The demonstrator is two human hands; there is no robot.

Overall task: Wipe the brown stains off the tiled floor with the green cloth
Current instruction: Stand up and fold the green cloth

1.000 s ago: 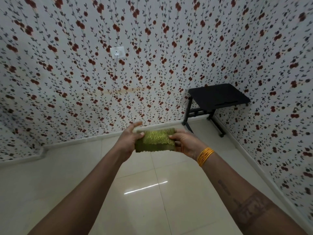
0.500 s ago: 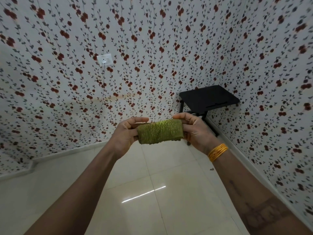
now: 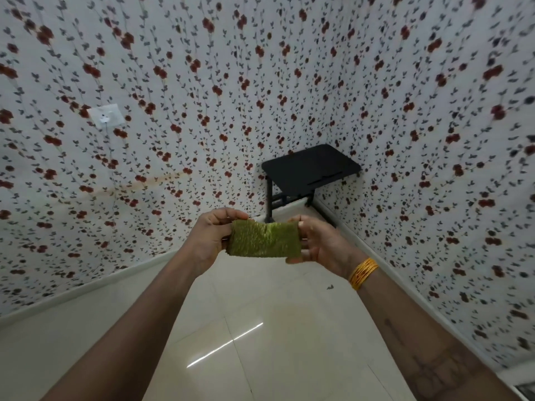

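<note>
I hold a folded green cloth (image 3: 264,241) stretched between both hands at chest height, well above the floor. My left hand (image 3: 210,237) pinches its left edge and my right hand (image 3: 321,241), with gold bangles on the wrist, pinches its right edge. Below lies the cream tiled floor (image 3: 202,328). A faint brownish patch (image 3: 301,316) shows on the tiles under my right forearm, and a small dark speck (image 3: 330,287) lies near the right wall.
A small black table (image 3: 311,166) stands in the far right corner. Walls with red flower wallpaper close in on the left, back and right. A white socket (image 3: 105,115) sits on the back wall. A light streak (image 3: 225,344) reflects on the tiles.
The view has swung left and tilted, so the table and socket sit further right and lower. My hands have shifted a little in the frame, with the cloth still held between them.
</note>
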